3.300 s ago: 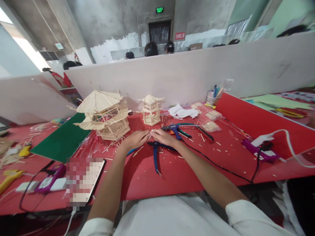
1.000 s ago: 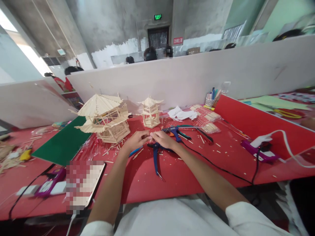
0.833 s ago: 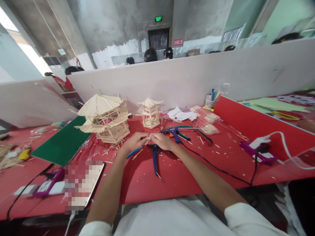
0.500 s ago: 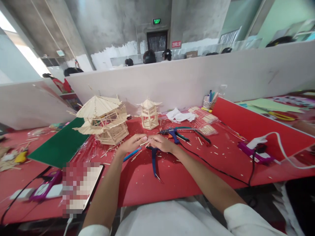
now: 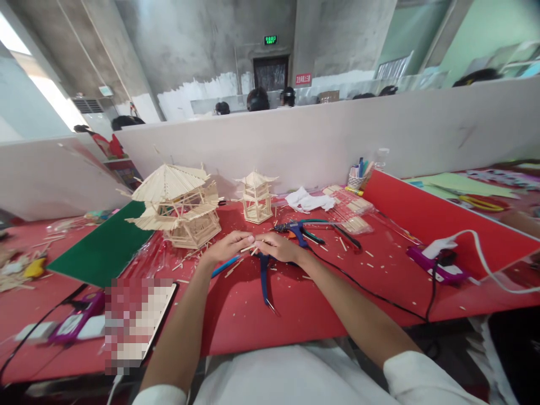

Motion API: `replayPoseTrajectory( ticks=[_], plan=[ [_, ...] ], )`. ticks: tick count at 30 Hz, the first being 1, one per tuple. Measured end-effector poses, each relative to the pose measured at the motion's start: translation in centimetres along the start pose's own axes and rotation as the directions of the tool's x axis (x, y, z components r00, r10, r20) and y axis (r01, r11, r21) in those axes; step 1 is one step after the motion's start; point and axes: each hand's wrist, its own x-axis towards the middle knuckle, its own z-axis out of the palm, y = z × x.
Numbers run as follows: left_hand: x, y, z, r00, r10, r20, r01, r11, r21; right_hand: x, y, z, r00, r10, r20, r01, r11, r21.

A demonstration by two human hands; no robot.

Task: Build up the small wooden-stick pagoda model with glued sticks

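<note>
My left hand (image 5: 230, 246) and my right hand (image 5: 276, 247) meet at the middle of the red table, fingertips close together. Both pinch small light wooden sticks (image 5: 250, 248) between them. Under my right hand lies a tool with a dark blue handle (image 5: 264, 281). A blue pen-like tool (image 5: 225, 266) rests beside my left hand. Behind my right hand is a blue glue gun (image 5: 298, 232). A large stick pavilion (image 5: 177, 205) stands at the left, and a smaller stick tower (image 5: 256, 197) stands beyond my hands.
A green board (image 5: 103, 247) leans at the left, near a phone (image 5: 158, 320) and a purple power strip (image 5: 78, 320). To the right are a red board (image 5: 447, 219), another power strip (image 5: 436, 265), a black cable and bundled sticks (image 5: 356, 224). A white partition (image 5: 295, 146) runs behind.
My hands have barely moved and remain together at the sticks. The view has shifted very slightly.
</note>
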Motion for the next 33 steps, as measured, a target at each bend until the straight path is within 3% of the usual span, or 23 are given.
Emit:
replayPoseTrajectory(
  ticks=[6, 11, 17, 23, 29, 33],
  plan=[
    [-0.7, -0.1, -0.5, 0.993, -0.058, 0.102, 0.063, 0.997, -0.04, 0.0, -0.9, 0.7, 0.998, -0.06, 0.035, 0.063, 0.995, -0.077],
    [-0.1, -1.1, -0.4, 0.994, -0.107, 0.026, 0.105, 0.992, 0.063, 0.3, 0.3, 0.7, 1.0, -0.012, 0.009, 0.013, 0.992, -0.126],
    [0.5, -1.1, 0.0, 0.998, -0.003, -0.068, 0.015, 0.984, 0.176, 0.5, 1.5, -0.1, 0.994, 0.044, -0.098, -0.056, 0.991, -0.124],
    [0.5, -1.2, 0.5, 0.999, -0.029, -0.019, 0.032, 0.985, 0.171, 0.6, 2.1, -0.1, 0.986, 0.051, -0.162, -0.086, 0.972, -0.217],
    [1.1, -2.1, 0.5, 0.983, 0.144, -0.112, -0.069, 0.86, 0.506, 0.7, 2.2, 0.4, 0.975, 0.058, -0.217, -0.142, 0.906, -0.398],
    [1.2, -2.5, 1.0, 0.983, 0.138, -0.122, -0.037, 0.797, 0.603, 0.7, 2.3, 0.3, 0.965, 0.027, -0.26, -0.127, 0.917, -0.378]
  ],
)
